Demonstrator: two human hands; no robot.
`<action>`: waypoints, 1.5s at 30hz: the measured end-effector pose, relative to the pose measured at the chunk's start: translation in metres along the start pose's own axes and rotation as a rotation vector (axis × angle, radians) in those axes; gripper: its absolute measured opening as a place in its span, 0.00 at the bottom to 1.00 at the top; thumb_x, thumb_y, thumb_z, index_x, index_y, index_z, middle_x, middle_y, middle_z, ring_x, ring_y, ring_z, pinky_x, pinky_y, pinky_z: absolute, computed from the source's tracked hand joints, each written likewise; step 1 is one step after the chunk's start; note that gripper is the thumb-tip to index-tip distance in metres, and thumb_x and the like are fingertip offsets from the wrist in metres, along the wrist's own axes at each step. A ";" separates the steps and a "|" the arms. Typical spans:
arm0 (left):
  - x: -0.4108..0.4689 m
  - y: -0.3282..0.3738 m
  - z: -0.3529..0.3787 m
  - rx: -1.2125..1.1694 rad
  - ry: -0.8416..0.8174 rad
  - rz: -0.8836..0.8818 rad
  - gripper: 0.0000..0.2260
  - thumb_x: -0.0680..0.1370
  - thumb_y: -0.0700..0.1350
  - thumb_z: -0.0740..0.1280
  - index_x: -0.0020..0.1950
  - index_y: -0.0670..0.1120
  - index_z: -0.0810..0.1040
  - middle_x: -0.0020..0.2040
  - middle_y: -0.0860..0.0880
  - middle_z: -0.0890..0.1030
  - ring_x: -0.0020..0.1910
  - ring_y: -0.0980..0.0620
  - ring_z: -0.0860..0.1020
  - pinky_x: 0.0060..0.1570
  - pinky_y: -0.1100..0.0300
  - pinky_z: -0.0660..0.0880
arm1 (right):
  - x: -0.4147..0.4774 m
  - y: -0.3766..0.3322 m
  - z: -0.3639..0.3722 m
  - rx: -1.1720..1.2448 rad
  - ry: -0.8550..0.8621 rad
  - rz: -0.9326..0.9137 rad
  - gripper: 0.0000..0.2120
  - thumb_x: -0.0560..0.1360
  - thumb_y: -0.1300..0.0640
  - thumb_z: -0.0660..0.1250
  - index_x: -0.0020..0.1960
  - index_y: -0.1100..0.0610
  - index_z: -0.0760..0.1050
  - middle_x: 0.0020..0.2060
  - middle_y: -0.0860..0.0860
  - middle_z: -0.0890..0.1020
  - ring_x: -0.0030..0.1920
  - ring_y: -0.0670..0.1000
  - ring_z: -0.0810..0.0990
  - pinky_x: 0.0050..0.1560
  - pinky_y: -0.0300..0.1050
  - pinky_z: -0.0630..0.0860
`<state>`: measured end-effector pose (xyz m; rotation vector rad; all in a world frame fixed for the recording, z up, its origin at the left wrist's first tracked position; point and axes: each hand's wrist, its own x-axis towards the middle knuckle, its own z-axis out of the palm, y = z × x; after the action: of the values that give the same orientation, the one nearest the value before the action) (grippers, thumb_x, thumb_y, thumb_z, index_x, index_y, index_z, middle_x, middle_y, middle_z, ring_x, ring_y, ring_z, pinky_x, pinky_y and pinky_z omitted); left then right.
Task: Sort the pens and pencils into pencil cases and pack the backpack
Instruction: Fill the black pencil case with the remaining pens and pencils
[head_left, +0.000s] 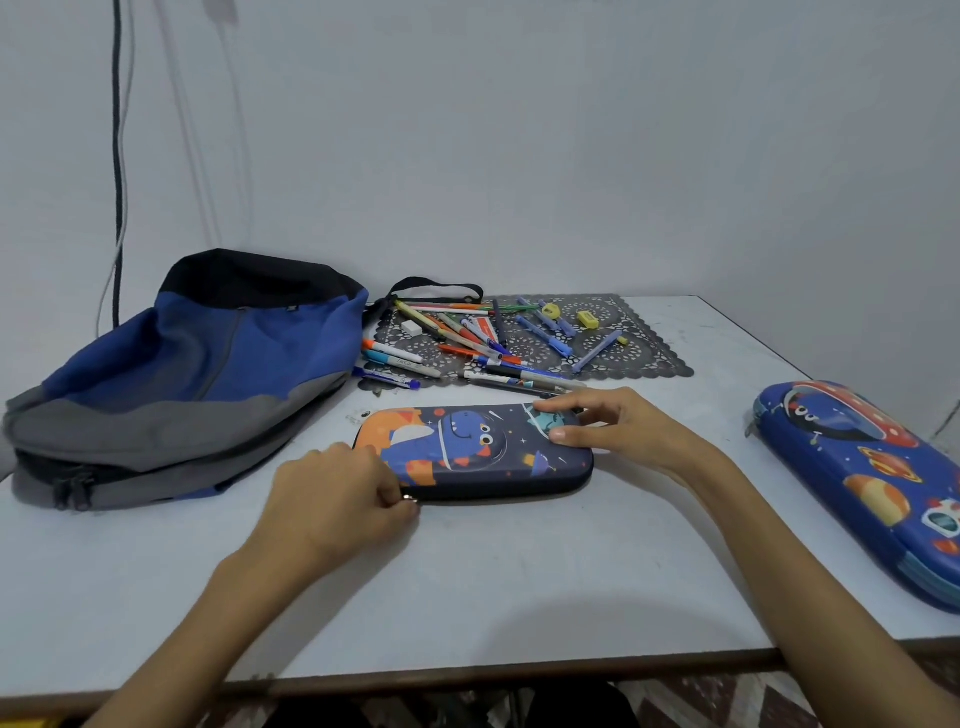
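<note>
Just getting the dino pencil case (483, 447) open, near-middle of the table. My left hand (343, 493) pinches the zipper pull (410, 500), and my right hand (597, 426) presses flat on the case's right end. Next I reckon I drag the zip round while holding it steady.

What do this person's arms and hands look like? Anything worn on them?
Both are bare. The left hand and right hand have no gloves, and no ring, watch or bracelet shows. The left forearm and right forearm are uncovered to the picture's edge, so no sleeve is in view.
</note>
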<state>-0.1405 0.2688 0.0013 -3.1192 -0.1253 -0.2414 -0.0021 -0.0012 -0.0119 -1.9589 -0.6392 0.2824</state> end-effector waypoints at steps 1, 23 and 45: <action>-0.001 -0.008 -0.002 0.001 -0.024 -0.022 0.14 0.74 0.63 0.64 0.34 0.56 0.75 0.43 0.53 0.79 0.48 0.51 0.77 0.37 0.60 0.65 | 0.000 0.000 0.000 0.000 -0.001 0.001 0.15 0.71 0.53 0.74 0.57 0.44 0.82 0.58 0.45 0.81 0.53 0.49 0.79 0.54 0.43 0.77; 0.044 -0.060 0.015 -0.050 0.152 -0.214 0.10 0.76 0.59 0.68 0.49 0.56 0.84 0.47 0.50 0.81 0.47 0.46 0.78 0.39 0.59 0.67 | -0.002 -0.003 0.001 0.027 0.008 -0.002 0.14 0.73 0.58 0.73 0.57 0.47 0.82 0.55 0.46 0.82 0.48 0.45 0.78 0.51 0.37 0.76; 0.118 -0.046 0.020 0.091 0.146 0.098 0.09 0.80 0.53 0.64 0.56 0.58 0.82 0.55 0.50 0.81 0.50 0.48 0.79 0.38 0.59 0.72 | -0.002 0.001 0.001 0.019 0.019 -0.012 0.14 0.71 0.56 0.74 0.56 0.45 0.82 0.57 0.47 0.82 0.57 0.55 0.79 0.61 0.50 0.75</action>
<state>-0.0253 0.3244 0.0002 -2.9939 0.0180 -0.4469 -0.0035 -0.0020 -0.0130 -1.9366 -0.6340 0.2608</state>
